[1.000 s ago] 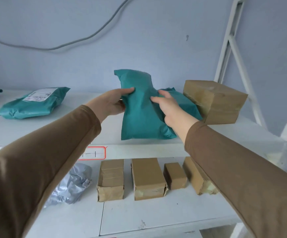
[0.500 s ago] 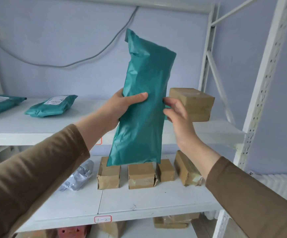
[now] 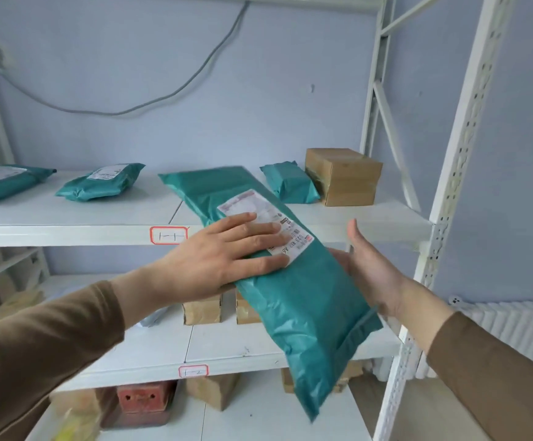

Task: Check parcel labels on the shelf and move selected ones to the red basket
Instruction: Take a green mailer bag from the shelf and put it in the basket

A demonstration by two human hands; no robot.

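1. The left hand (image 3: 227, 256) lies flat, fingers straight, on the label (image 3: 266, 229) of the long teal parcel (image 3: 290, 281).
2. The right hand (image 3: 367, 265), open, supports the parcel from beneath.
3. The parcel slants out past the top shelf (image 3: 67, 218) edge.

Label print (image 3: 266, 222) blurred, partly under left hand (image 3: 223, 256).

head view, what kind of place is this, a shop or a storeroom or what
Most likely a parcel storeroom or pickup point. White metal shelving has hand-numbered tags on its edges, and it holds teal mailer bags with shipping labels and taped cardboard boxes.
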